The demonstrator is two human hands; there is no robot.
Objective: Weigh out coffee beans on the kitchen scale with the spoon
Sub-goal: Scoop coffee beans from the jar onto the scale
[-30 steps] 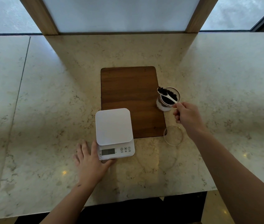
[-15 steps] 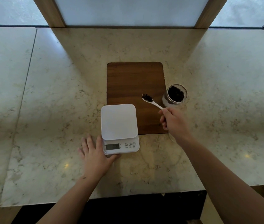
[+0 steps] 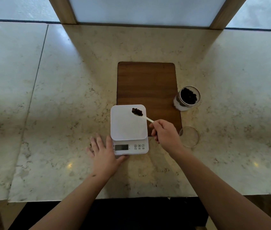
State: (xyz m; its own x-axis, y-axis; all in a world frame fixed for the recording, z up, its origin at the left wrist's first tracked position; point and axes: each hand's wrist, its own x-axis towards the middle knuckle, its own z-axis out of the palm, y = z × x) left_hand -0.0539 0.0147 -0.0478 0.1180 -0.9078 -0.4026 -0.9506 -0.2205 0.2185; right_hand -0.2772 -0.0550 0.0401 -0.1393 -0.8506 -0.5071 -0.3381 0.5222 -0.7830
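Note:
A white kitchen scale (image 3: pixel 128 125) stands on the marble counter, its back overlapping a wooden board. My right hand (image 3: pixel 166 133) grips the handle of a small white spoon (image 3: pixel 145 118). The spoon's bowl, heaped with dark coffee beans (image 3: pixel 137 111), hovers over the far right corner of the scale's platform. An open glass jar (image 3: pixel 187 98) with more beans stands to the right of the board. My left hand (image 3: pixel 104 151) lies flat on the counter, fingers spread, its thumb against the scale's front left corner.
The dark wooden board (image 3: pixel 148 87) lies behind the scale. A round clear lid (image 3: pixel 190 136) rests flat on the counter right of my right hand. The counter's front edge (image 3: pixel 131 197) runs close to me. A wooden-framed window stands at the back.
My right hand carried the loaded spoon left from the jar, across the board, to above the scale's platform. The left hand stayed beside the scale.

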